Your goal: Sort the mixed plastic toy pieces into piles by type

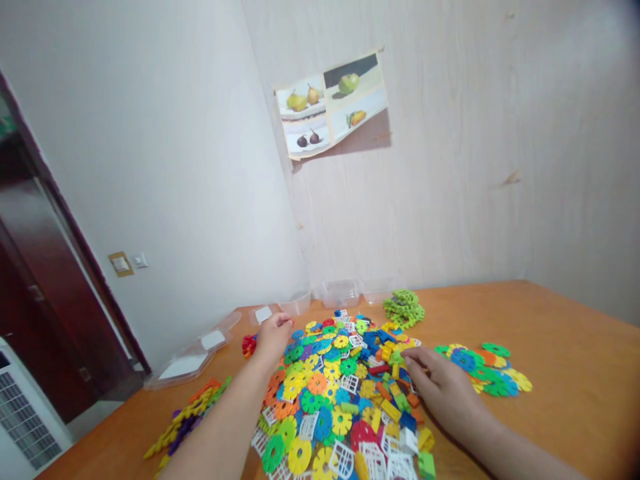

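A large mixed pile of plastic building pieces lies on the table between my hands: notched flower discs [317, 383], white lattice window pieces [342, 460] and small blocks [390, 410]. My left hand [274, 333] is at the pile's far left edge, its fingers pinched together; a speck of red shows at the fingertips, too small to name. Behind it sits a small group of red pieces [249, 345]. My right hand [443, 380] rests by the pile's right side with its fingers curled together beside the blocks. Whatever its fingertips hold, if anything, is hidden.
A separate heap of discs [493, 369] lies right of my right hand. Green linked pieces [404, 308] are at the back. Clear plastic containers [340, 293] line the wall; lids [185, 365] lie at the left. Yellow and purple pieces [190, 417] are left of my forearm.
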A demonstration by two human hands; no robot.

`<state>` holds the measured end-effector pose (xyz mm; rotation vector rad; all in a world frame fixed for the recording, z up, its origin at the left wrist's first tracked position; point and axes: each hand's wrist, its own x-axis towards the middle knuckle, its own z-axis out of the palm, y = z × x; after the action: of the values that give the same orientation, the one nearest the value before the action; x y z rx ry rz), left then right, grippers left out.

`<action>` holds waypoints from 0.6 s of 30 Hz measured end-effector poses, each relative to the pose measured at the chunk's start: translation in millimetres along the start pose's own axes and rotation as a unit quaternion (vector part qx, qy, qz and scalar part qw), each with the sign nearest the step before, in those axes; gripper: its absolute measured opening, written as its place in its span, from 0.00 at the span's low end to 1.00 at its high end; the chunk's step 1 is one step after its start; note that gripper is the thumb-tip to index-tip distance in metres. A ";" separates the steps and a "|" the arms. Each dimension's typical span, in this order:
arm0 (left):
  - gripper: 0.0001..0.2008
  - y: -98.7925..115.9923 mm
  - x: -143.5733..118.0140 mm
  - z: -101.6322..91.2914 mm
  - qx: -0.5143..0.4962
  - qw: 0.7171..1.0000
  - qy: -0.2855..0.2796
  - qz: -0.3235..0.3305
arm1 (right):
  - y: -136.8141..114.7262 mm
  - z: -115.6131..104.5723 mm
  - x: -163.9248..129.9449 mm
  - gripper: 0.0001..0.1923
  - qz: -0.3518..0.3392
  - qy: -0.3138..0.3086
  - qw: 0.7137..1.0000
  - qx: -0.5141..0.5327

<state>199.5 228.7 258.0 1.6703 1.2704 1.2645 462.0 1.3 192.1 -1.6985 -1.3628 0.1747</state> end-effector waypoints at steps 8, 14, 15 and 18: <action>0.05 -43.2 36.6 -69.0 -0.046 0.977 0.169 -0.120 | 4.4 4.2 1.3 0.17 0.001 0.012 1.000 -0.005; 0.07 -55.3 36.3 -68.7 -0.080 0.971 0.188 -0.125 | 4.3 2.9 1.0 0.18 0.004 -0.003 1.000 0.001; 0.07 -55.6 35.3 -67.8 -0.081 0.970 0.192 -0.122 | 3.7 2.4 0.8 0.18 0.005 -0.004 1.000 0.000; 0.08 -53.9 29.5 -65.2 -0.080 0.972 0.195 -0.108 | 2.1 1.4 0.6 0.18 0.002 -0.001 1.000 -0.007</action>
<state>122.9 270.2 237.0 1.1692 1.4875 1.5614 462.8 2.6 190.1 -1.7142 -1.3655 0.1691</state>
